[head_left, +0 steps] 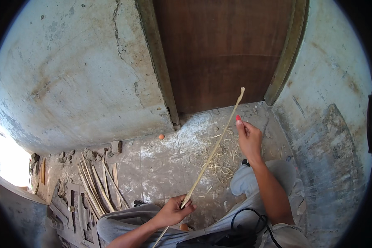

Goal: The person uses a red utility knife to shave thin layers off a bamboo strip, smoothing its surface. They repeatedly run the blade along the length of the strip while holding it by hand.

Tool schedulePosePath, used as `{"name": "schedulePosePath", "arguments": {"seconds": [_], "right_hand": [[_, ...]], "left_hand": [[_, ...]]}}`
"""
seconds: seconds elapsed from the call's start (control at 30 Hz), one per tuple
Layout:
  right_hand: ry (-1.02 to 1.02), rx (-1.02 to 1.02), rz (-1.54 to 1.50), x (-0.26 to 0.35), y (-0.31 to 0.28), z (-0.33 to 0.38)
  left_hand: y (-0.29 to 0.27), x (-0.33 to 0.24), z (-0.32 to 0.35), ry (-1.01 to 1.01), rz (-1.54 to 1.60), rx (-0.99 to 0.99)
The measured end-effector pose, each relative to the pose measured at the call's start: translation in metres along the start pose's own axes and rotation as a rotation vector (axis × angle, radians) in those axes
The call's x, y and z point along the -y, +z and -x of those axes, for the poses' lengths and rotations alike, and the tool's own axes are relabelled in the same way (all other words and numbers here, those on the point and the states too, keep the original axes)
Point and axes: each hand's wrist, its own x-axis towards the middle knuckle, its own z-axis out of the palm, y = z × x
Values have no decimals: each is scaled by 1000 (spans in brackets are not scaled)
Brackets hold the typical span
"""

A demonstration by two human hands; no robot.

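Observation:
A long thin pale cane strip (213,153) runs slantwise from my lap up toward the brown wooden door (223,49). My left hand (174,211) is closed around its lower part, just above my knee. My right hand (249,137) is raised farther up the strip, fingertips touching or pinching it near the upper third; one nail is painted red. The strip's frayed tip reaches in front of the door's lower edge. I sit on the floor in grey trousers (252,182).
Pale shavings (225,159) litter the tiled floor (161,165). A bundle of cane sticks (96,186) lies at the left beside rubble and cut grey pieces. A small orange ball (161,137) rests by the cracked wall (78,70). A black cable (252,221) loops over my lap.

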Motion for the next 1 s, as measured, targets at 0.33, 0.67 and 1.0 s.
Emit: {"name": "schedulePosePath", "arguments": {"seconds": [0.33,0.67,1.0], "right_hand": [[-208,755,-165,39,17,98],[-307,789,-172,31,24,103],[-443,713,-134,29,27,108]], "left_hand": [[1,10,-16,33,-6,-327],[2,2,-15,-22,-8,-337],[-2,11,-17,-62,54,-204]]}}
